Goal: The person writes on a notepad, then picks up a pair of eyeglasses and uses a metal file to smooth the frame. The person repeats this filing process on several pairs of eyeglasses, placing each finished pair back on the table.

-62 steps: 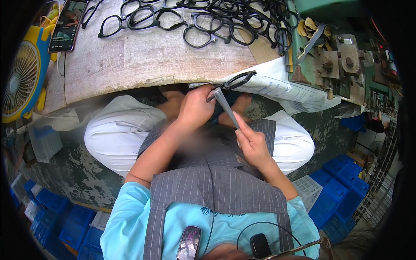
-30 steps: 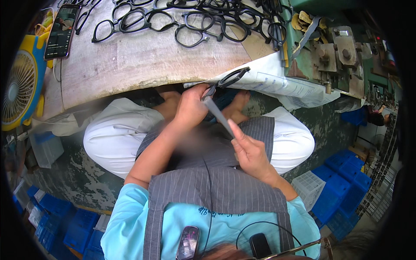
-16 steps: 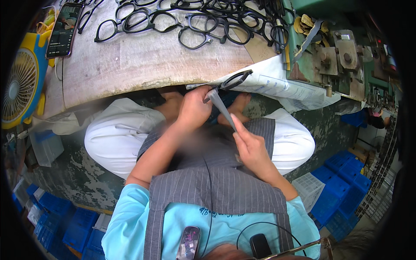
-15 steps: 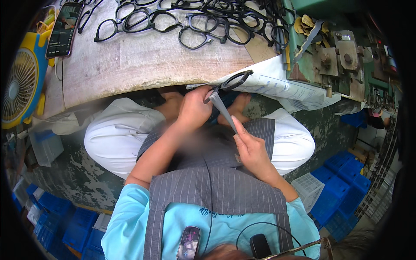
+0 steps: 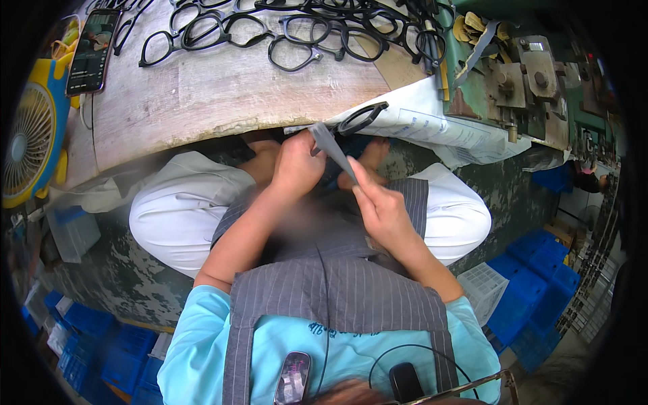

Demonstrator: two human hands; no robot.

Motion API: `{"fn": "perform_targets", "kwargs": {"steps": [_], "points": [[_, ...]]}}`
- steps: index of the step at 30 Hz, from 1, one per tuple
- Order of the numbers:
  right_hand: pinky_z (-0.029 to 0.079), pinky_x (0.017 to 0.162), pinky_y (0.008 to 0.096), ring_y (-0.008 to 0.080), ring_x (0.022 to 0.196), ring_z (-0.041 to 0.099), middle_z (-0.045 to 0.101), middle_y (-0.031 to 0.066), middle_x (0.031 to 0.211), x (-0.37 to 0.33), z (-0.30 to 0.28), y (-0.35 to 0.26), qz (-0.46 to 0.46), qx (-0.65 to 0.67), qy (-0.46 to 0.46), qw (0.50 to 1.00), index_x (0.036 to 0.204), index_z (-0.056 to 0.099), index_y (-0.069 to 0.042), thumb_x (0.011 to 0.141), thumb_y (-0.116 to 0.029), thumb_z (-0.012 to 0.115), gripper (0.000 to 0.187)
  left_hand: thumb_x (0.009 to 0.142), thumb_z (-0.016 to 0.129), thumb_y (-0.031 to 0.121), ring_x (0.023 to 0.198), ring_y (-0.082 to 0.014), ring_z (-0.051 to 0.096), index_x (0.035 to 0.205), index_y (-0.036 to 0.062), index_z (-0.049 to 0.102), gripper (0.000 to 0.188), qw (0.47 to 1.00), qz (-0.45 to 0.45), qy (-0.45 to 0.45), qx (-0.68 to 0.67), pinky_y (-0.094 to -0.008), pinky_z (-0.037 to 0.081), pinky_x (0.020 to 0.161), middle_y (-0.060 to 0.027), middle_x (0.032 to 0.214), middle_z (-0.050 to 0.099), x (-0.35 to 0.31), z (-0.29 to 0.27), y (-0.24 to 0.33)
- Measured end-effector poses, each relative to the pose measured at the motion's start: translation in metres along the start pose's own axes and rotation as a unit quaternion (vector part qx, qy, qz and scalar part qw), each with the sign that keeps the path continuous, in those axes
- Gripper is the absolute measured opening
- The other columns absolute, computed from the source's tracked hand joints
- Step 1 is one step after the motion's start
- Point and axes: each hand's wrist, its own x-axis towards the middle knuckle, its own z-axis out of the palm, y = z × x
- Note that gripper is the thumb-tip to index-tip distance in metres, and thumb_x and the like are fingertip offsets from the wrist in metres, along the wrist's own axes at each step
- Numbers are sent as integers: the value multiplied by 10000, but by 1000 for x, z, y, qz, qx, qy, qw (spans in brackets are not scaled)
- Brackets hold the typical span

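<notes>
Eyeglass frame (image 5: 370, 121), black and thick-rimmed, its visible lens opening rounded.

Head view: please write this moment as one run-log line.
left hand: grips black glasses frame | right hand: holds flat grey tool, tip near frame, contact unclear | workbench: more black frames, phone

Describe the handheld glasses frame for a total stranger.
Find the pale wooden tabletop, then the left hand by its near edge. The black glasses frame sticks out to that hand's right. Unlike the other black frames, it is held, not lying on the tabletop.
</notes>
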Motion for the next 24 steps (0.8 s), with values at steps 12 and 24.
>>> {"fn": "perform_targets", "kwargs": {"steps": [12, 24], "points": [[507, 699, 327, 376, 756, 655, 628, 241, 841, -32, -19, -4, 60, 5, -46, 997, 1368, 490, -112, 893, -16, 563, 490, 824, 604, 83, 800, -398, 615, 923, 22, 621, 118, 998, -37, -31, -30, -410, 486, 684, -224, 853, 625, 3, -4, 0], [506, 670, 372, 406, 759, 638, 615, 258, 808, -8, -8, -2, 109, -12, -59, 992, 1385, 457, -99, 901, -32, 550, 497, 786, 600, 61, 822, -408, 617, 932, 29, 623, 151, 1000, -14, 1, 2, -434, 493, 689, -222, 860, 633, 1, 4, -11]]}}
